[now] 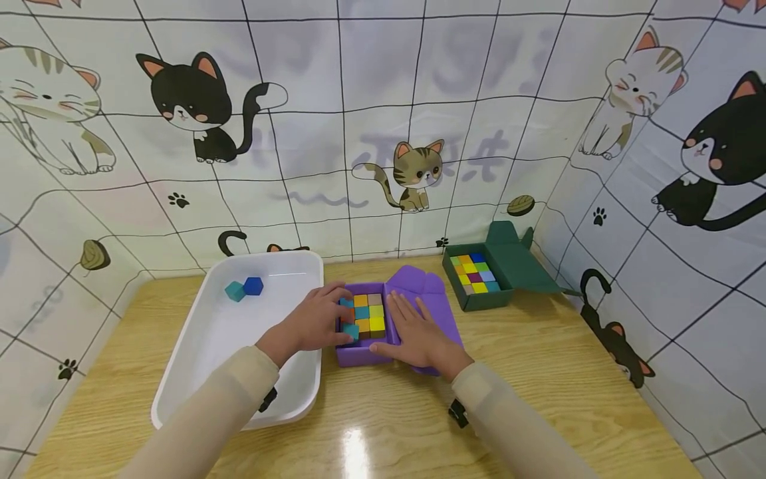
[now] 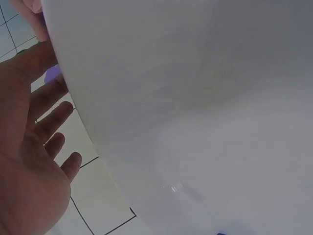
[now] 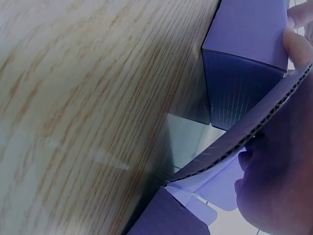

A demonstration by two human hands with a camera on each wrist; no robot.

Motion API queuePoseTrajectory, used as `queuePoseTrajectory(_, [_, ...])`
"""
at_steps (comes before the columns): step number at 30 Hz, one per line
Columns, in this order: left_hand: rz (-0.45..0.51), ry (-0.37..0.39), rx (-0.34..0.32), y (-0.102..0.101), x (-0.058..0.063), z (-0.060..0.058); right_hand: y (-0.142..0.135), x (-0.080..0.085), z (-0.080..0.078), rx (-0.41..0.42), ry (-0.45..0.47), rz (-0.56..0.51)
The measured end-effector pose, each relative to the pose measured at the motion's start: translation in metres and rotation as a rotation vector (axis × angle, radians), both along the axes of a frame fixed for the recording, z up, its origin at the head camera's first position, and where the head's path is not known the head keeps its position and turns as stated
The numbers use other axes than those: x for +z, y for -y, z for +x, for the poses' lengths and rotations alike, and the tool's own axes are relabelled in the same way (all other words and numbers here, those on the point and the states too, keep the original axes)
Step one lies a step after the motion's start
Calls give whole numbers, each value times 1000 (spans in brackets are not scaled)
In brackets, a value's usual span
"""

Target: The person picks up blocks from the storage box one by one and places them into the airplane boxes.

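Observation:
At the left side of an open purple cardboard box (image 1: 365, 356), my left hand (image 1: 311, 319) pinches a teal cube (image 1: 350, 331) between thumb and fingers. That cube sits a little askew at the box's front left corner. Yellow, orange, grey, teal and brown cubes (image 1: 376, 322) fill the box in rows; my left fingers cover part of its left side. My right hand (image 1: 417, 332) lies flat with straight fingers on the folded-back purple lid (image 1: 445, 319), its thumb at the box's front right edge. In the left wrist view, the white tray hides the left fingertips.
A white tray (image 1: 209, 359) stands left of the purple box, with a teal cube (image 1: 235, 291) and a blue cube (image 1: 254, 286) near its back. A dark green box (image 1: 487, 301) of coloured cubes, lid (image 1: 520, 259) open, stands at the back right. A cat-patterned cloth (image 1: 335, 133) surrounds the wooden table (image 1: 538, 372).

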State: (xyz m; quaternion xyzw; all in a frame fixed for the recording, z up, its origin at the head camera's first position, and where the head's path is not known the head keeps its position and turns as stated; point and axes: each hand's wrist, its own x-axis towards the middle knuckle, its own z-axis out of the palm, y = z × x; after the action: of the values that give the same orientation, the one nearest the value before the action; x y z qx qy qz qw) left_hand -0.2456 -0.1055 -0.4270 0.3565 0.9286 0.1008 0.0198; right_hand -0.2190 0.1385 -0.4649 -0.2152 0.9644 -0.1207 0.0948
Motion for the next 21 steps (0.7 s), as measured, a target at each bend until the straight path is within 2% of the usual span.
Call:
queuePoseTrajectory(5, [-39,10,14,-2,-3,0,1,2,1,-1,8,8])
queuePoseTrajectory(12, [-97,43,37,-7,-1,-1,2,6,1,-9,16,11])
queuePoseTrajectory(21, [-190,93,128,-20,0,-3,2,10,2,-19,31,18])
